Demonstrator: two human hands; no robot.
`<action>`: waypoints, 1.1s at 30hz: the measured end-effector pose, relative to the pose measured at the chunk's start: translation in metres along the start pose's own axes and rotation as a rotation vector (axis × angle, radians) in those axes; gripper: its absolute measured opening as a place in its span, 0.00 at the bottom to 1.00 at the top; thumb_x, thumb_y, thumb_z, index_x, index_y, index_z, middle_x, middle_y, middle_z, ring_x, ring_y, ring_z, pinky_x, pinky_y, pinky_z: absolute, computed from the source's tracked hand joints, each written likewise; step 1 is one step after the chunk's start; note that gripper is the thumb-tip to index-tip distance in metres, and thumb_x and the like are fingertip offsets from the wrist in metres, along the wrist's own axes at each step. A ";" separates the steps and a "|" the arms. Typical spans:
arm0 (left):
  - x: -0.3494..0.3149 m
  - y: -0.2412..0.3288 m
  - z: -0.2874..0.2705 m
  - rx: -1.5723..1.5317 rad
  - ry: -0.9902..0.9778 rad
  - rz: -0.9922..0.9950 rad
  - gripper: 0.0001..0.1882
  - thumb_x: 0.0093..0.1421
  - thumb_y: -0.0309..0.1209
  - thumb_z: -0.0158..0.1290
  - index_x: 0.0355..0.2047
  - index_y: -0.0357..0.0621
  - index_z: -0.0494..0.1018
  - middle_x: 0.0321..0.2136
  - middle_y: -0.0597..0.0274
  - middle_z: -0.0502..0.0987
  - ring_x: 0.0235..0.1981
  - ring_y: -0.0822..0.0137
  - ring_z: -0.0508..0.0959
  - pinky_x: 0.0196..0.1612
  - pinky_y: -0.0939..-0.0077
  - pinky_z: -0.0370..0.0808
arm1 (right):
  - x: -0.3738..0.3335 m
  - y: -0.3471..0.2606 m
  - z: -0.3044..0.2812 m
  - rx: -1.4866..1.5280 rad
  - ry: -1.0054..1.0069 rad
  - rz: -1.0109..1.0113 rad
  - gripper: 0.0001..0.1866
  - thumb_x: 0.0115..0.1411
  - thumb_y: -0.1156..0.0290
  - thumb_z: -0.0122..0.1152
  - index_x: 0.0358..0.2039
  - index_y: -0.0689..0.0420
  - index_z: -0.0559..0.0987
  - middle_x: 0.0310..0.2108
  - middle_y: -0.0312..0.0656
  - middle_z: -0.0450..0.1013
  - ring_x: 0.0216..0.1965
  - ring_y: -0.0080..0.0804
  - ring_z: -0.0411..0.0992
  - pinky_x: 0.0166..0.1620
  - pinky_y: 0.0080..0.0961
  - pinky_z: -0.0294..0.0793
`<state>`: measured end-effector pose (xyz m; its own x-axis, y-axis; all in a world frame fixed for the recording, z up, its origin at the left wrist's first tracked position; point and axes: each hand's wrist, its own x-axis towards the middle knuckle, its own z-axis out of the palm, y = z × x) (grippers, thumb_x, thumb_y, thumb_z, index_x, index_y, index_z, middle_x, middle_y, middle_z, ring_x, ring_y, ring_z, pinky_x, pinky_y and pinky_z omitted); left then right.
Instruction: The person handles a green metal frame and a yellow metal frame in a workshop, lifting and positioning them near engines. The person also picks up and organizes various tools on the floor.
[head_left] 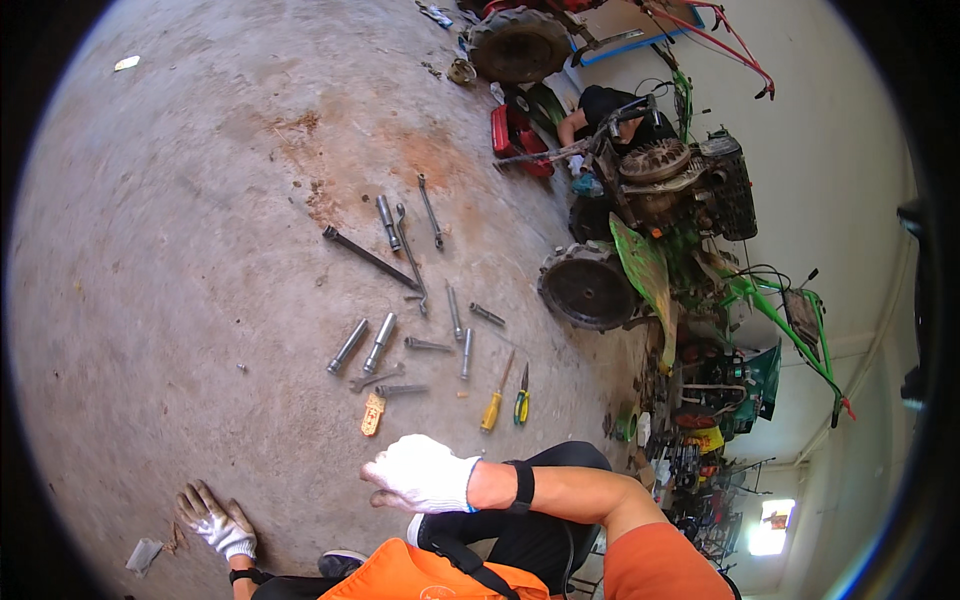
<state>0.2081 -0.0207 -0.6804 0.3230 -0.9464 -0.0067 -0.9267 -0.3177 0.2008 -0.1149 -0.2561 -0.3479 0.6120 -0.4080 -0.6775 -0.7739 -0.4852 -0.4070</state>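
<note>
Left hand (217, 522) looks empty, fingers spread, seemingly on floor (180, 330). Right hand (422, 474) loosely curled; whether holding anything, cannot tell. Orange piece (373, 414), screwdriver (491, 410) just beyond right hand: low sweep could knock them. Sockets (380, 344) farther ahead, round, could roll if bumped.

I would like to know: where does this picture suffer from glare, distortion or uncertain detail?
Head view: the window glares, much of it burnt to white; head view: the pale wall bows along its right edge, and black surrounds the fisheye image; head view: the right hand looks very bright, its glove texture mostly lost.
</note>
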 end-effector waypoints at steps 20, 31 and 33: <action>0.001 0.000 0.001 0.000 0.013 -0.008 0.47 0.64 0.35 0.58 0.81 0.44 0.53 0.81 0.45 0.53 0.82 0.36 0.47 0.82 0.33 0.39 | 0.003 0.002 -0.009 0.008 0.043 -0.023 0.21 0.66 0.53 0.69 0.45 0.59 0.80 0.31 0.53 0.80 0.37 0.57 0.82 0.41 0.51 0.80; 0.000 -0.001 0.002 -0.020 0.013 -0.001 0.48 0.64 0.35 0.58 0.81 0.44 0.53 0.81 0.44 0.53 0.82 0.36 0.47 0.82 0.33 0.39 | 0.009 -0.003 -0.008 0.011 0.119 -0.050 0.21 0.61 0.54 0.73 0.35 0.60 0.79 0.27 0.53 0.80 0.35 0.58 0.83 0.40 0.50 0.81; 0.000 -0.001 0.002 -0.022 0.036 0.011 0.48 0.63 0.35 0.59 0.81 0.44 0.53 0.81 0.44 0.53 0.82 0.35 0.47 0.82 0.32 0.39 | 0.010 -0.003 -0.007 0.015 0.123 -0.056 0.21 0.61 0.54 0.73 0.34 0.60 0.79 0.27 0.53 0.80 0.35 0.58 0.83 0.39 0.50 0.81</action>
<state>0.2088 -0.0206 -0.6821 0.3198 -0.9470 0.0307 -0.9259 -0.3055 0.2224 -0.1054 -0.2636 -0.3489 0.6689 -0.4731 -0.5733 -0.7398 -0.4986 -0.4518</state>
